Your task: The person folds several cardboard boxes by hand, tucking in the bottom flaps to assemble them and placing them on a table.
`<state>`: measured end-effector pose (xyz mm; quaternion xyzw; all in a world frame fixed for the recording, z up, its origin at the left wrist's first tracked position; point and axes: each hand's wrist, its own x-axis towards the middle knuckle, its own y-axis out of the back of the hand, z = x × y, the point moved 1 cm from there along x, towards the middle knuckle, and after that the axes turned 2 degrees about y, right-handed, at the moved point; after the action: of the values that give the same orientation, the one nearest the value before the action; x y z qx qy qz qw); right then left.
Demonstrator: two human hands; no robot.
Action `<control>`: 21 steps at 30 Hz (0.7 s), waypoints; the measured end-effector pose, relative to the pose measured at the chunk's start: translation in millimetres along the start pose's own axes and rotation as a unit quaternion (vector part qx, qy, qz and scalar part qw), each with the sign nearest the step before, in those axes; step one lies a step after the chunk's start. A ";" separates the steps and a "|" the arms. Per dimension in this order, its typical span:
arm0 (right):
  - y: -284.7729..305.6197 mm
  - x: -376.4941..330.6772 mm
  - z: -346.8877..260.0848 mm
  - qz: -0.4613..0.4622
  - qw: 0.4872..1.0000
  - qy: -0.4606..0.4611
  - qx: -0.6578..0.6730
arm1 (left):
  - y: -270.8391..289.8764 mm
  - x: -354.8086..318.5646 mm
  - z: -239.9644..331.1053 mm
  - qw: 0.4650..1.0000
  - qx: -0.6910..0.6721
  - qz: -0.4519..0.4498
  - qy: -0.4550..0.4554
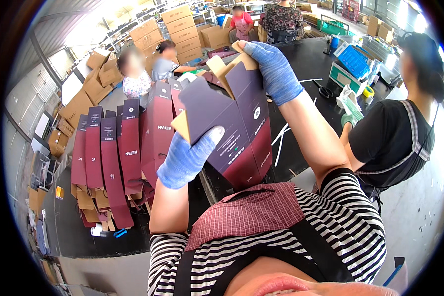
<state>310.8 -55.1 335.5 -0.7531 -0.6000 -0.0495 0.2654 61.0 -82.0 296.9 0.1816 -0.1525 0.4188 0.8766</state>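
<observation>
A tall carton (230, 121), dark purple at its flapped end and maroon at the other, is held up before my chest. Its end flaps stand unfolded, showing brown board inside. My left hand (188, 157), in a blue knit glove with bare fingertips, grips the near left edge of the carton, thumb on the printed face. The far right corner is pinched by my right hand (276, 71), gloved the same way, its fingers at a brown flap. Whatever the carton contains, if anything, is hidden.
Several flattened maroon cartons (114, 167) lean in a row on the black table (98, 246). Scissors (325, 91), white strips (280, 143) and a blue crate (352, 60) lie to the right. A co-worker in black (394, 128) stands close on my right; others sit beyond.
</observation>
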 end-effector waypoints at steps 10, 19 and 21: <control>1.6 1.8 6.9 -0.001 0.999 -0.032 0.033 | 4.2 38.2 -9.1 0.969 -0.233 -0.082 0.023; -4.1 -22.6 41.1 0.210 0.711 0.566 -0.361 | 10.1 31.2 -47.9 0.974 -0.213 -0.070 -0.043; -11.9 -41.2 34.9 0.128 0.728 0.548 -0.391 | 8.5 24.2 -55.4 0.971 -0.232 -0.046 -0.044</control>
<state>279.9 -73.6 293.5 -0.7017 -0.1757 -0.6498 0.2336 75.2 -35.8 259.5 -0.0014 -0.2754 0.3226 0.9056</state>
